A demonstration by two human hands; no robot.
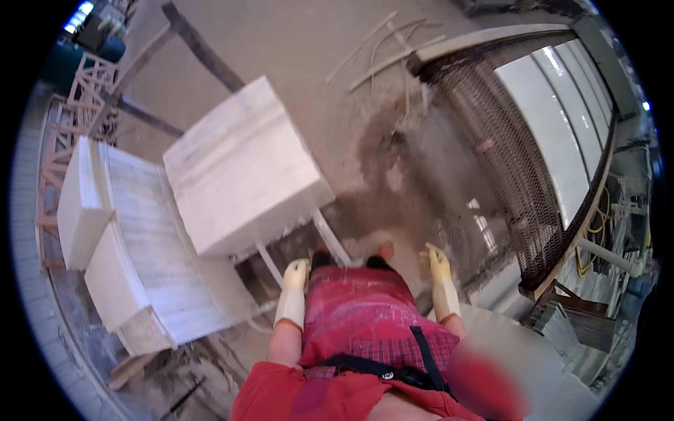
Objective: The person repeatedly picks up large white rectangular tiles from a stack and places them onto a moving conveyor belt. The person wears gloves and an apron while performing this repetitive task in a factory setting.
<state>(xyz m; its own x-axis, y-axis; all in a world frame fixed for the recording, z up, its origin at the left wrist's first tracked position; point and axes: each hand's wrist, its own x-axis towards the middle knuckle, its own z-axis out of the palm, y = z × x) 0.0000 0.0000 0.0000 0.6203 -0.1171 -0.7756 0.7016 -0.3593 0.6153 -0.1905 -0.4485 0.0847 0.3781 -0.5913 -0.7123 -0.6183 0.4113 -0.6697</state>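
Note:
Both of my hands wear long cream rubber gloves and hang at my sides, in front of a stained red apron (361, 302). My left hand (296, 272) hangs loosely open and holds nothing that I can see. Nearest to it is a thick stack of white stone slabs (242, 161), resting on pale supports (330, 235). On the other side, my right hand (437, 261) is open, its fingers pointing forward and slightly apart. It appears to touch nothing. Between it and the conveyor lies wet floor.
More white slabs (154, 231) stand stacked at the left. To the right, a chain-mesh conveyor (491, 140) carries long glossy white slabs (554, 133). Thin pale strips (379, 59) lie on the floor ahead. Dark beams (203, 45) extend beyond the near stack. A puddle (463, 189) borders the conveyor.

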